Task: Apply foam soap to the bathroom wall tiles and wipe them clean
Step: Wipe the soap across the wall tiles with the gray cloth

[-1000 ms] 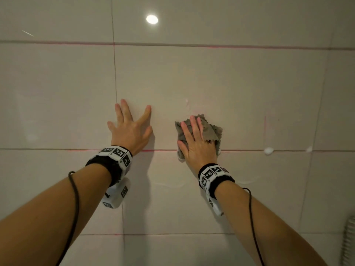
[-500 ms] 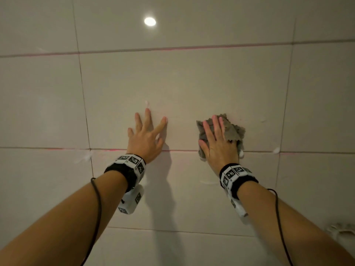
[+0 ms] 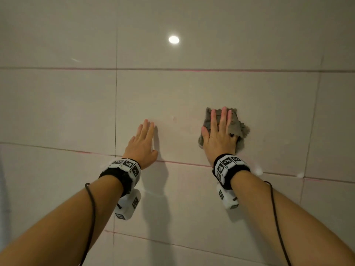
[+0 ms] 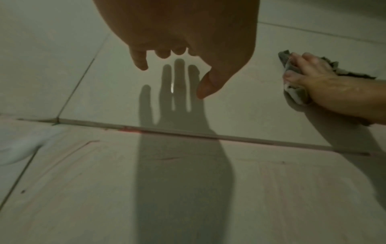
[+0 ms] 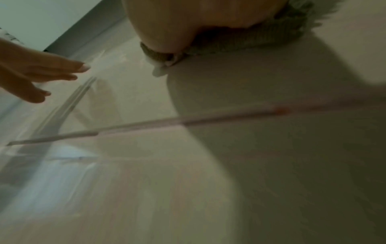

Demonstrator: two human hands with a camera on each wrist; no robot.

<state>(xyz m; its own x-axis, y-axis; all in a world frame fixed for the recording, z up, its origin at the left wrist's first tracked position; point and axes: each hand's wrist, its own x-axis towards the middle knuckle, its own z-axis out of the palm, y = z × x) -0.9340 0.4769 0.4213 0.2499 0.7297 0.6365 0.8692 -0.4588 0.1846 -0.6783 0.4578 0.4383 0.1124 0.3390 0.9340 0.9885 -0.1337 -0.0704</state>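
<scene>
- Right hand point(image 3: 219, 135): fingers straight and together, palm flat on a grey cloth point(image 3: 238, 127), pressing it against the wall tile point(image 3: 192, 96). The cloth is bunched, its ragged edges showing above and to the right of the fingers. It sits just above the horizontal grout line point(image 3: 182, 163).
- Left hand point(image 3: 143, 144): fingers straight and close together, holding nothing. It lies at the same tile, left of the cloth and apart from it. The left wrist view shows the fingertips point(image 4: 142, 64) lifted slightly off the tile above their own shadow, so firm contact cannot be confirmed.
- Foam point(image 3: 259, 171): small white blobs sit on the grout line to the right of the right wrist, with another further right point(image 3: 300, 175). A bit of white foam clings to the lower edge of the cloth point(image 5: 158, 71) in the right wrist view. A pale patch, probably foam, lies at the left edge of the left wrist view point(image 4: 18, 145).
- Step in hand, judged: the wiping stage. Foam is already on the wall, and the cloth is spreading or lifting it.
- Next move, judged: steady flat pressure, and a sweep down and right to collect the blobs on the grout line. The bunched cloth may need refolding to offer a clean face.
- Risk, judged: wet glossy tile may let the cloth slip from under the palm.
</scene>
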